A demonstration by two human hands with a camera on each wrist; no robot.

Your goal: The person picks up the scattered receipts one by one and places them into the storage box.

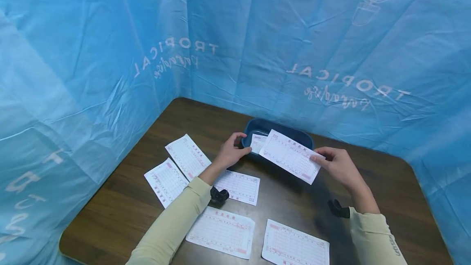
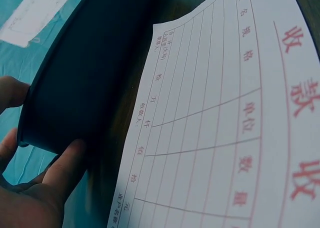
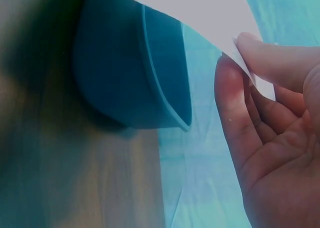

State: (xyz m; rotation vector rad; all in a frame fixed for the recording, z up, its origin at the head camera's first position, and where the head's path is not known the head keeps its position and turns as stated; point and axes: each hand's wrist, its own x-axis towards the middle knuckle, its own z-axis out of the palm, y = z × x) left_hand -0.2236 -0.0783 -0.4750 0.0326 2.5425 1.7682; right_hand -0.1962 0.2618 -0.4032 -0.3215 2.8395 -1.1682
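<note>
My right hand pinches a printed receipt slip by its right end, thumb above and fingers beneath. The slip slants over the front rim of a blue plastic basin. In the right wrist view, the slip's white edge overlaps the basin. My left hand holds the basin's left end, with a fingertip at the rim and the thumb against the front wall. Another receipt slip lies inside the basin, partly covered by the held one.
Several receipt slips lie on the brown wooden table: two at left, one partly under the left forearm, two near the front. Blue printed curtains hang behind and at the sides.
</note>
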